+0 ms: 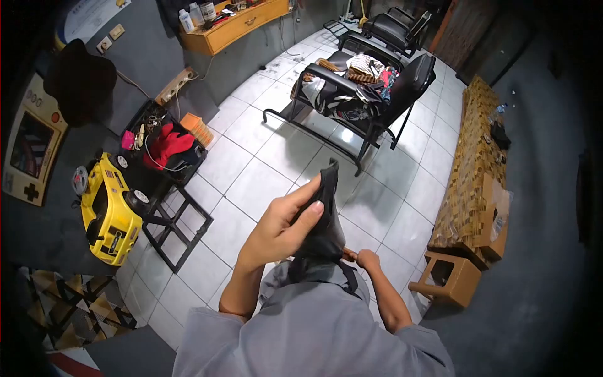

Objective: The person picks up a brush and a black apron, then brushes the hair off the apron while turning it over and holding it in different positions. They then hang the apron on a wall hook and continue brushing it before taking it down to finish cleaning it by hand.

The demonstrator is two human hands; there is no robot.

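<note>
My left hand (281, 229) is raised in front of my chest, thumb on one side and fingers on the other, pinching a dark, folded, floppy piece of black material (328, 217). It could be cloth or leather; its exact kind is not clear. The piece hangs down towards my waist, over my grey shirt (301, 327). Lower and to the right, at my waist, my right hand (367, 259) is closed beside the bottom end of the black piece. Something small and brownish (349, 254) shows at its fingers, too small to name.
Ahead stands a black reclining chair (402, 94) piled with clothes (364, 78), with another black chair (392, 31) behind. On the left are a yellow toy car (113, 210), a black stand (179, 229) and a wooden wall shelf (242, 26). A woven-covered bench (461, 195) and brown stool (455, 279) line the right.
</note>
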